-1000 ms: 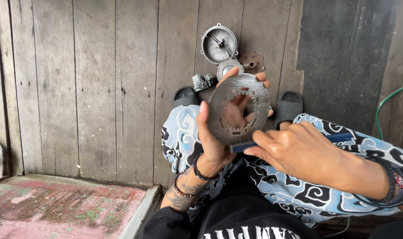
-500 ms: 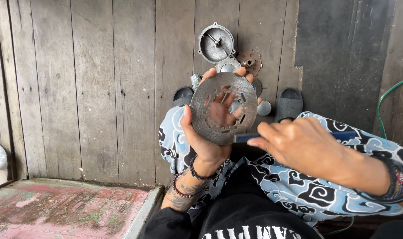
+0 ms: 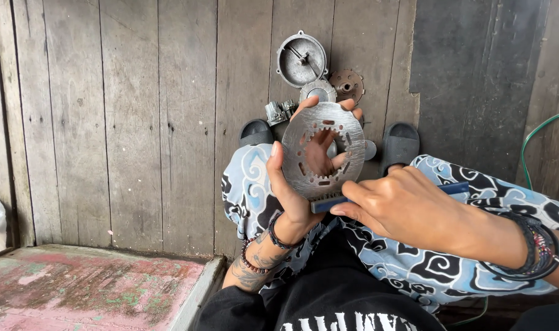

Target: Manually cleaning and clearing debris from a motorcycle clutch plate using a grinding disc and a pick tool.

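I see a round metal housing cover (image 3: pixel 301 59) on the plank floor (image 3: pixel 132 122) at twelve o'clock, a rusty toothed disc (image 3: pixel 347 84) just beside it, a green hose (image 3: pixel 537 138) at three, a worn painted slab (image 3: pixel 77 288) at eight.

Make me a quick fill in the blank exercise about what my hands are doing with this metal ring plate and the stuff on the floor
1. The round metal plate with the toothed inner edge is held up by the ____ hand.
2. The right hand presses a ____ coloured tool against the plate's lower edge.
3. The round metal cover lies on a floor made of ____ planks.

Missing words: left; blue; wooden
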